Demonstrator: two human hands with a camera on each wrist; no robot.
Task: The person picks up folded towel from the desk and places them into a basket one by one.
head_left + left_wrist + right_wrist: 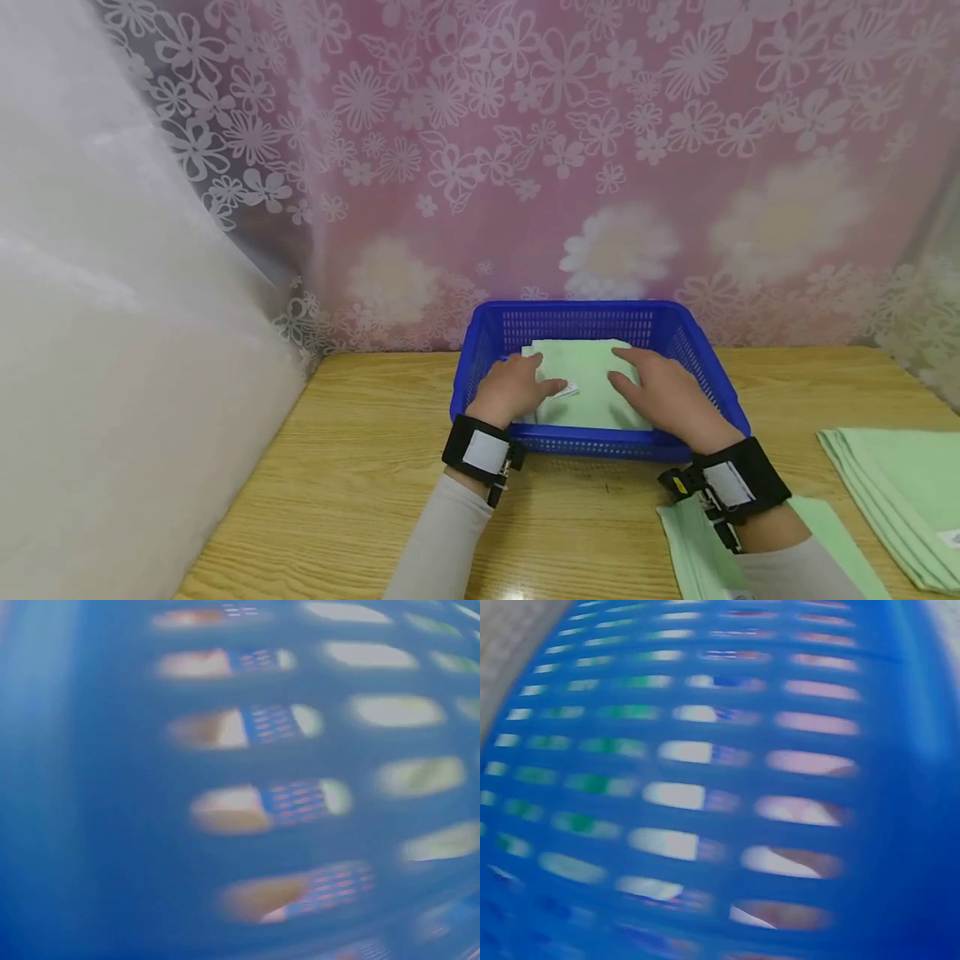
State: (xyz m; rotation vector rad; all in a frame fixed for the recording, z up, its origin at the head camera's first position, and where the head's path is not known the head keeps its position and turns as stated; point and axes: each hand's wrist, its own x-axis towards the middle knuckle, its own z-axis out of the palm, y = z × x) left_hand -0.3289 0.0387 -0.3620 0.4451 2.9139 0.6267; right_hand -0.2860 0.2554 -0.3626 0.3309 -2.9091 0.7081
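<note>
Folded green cloth (596,371) sits inside the blue basket (600,444)

On my head feed, the left hand (512,386) reaches over the left side of the cloth with its grip wide: thumb well apart from the fingers, its tip just beside a small white label (567,390). The right hand (667,396) is at the cloth's right side, and I read that grip as wide too, thumb and forefinger spread. Whether any fingertip touches the fabric, I cannot tell.

Both wrists cross the near side of the basket, which stands on a wood-grain desk (360,475) in front of a pink flowered curtain (675,167). I can see a black left strap (459,440) and a black right strap (763,467) round the wrists. Below the right forearm, a second green cloth (843,542) lies partly hidden from me. Farther right is a third green cloth (892,483), folded in layers and cut off by the frame edge.

My two wrist feeds are filled with blurred, slotted blue basket wall, so I judge both hands from the head view alone.
</note>
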